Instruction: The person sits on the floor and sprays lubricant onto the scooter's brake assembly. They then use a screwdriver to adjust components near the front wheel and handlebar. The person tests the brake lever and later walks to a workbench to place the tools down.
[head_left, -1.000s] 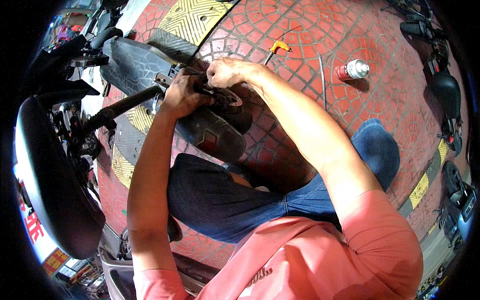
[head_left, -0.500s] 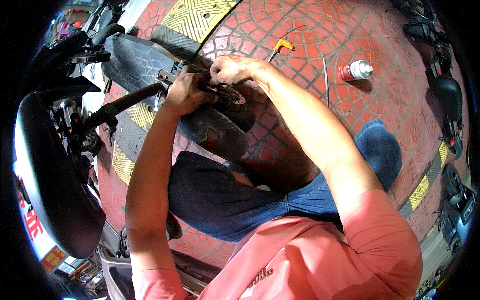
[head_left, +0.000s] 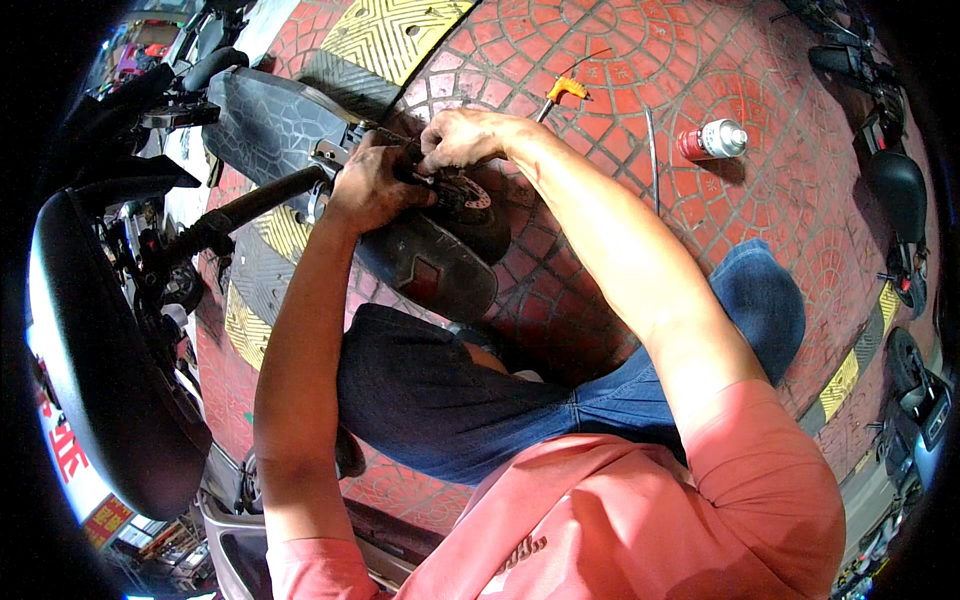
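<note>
An electric scooter with a dark patterned deck (head_left: pixel 265 125) stands in front of me on the left. At its near end are a black mudguard (head_left: pixel 432 270) and a small wheel with a perforated brake disc (head_left: pixel 472 192). My left hand (head_left: pixel 375 188) is closed about the dark parts beside the disc, its fingertips partly hidden. Just to the right, my right hand (head_left: pixel 460 138) is curled in a pinch above the same spot. Whatever lies between its fingers is too small and shaded to make out.
On the red paving lie a yellow-handled tool (head_left: pixel 566 90), a thin metal rod (head_left: pixel 652 160) and a red-and-white spray can (head_left: pixel 712 140). A large black seat (head_left: pixel 105 350) looms close on the left. Parked two-wheelers (head_left: pixel 895 200) line the right edge.
My right fingers have dipped slightly toward the wheel parts. My left hand stays in nearly the same place, and the scooter has hardly moved.
</note>
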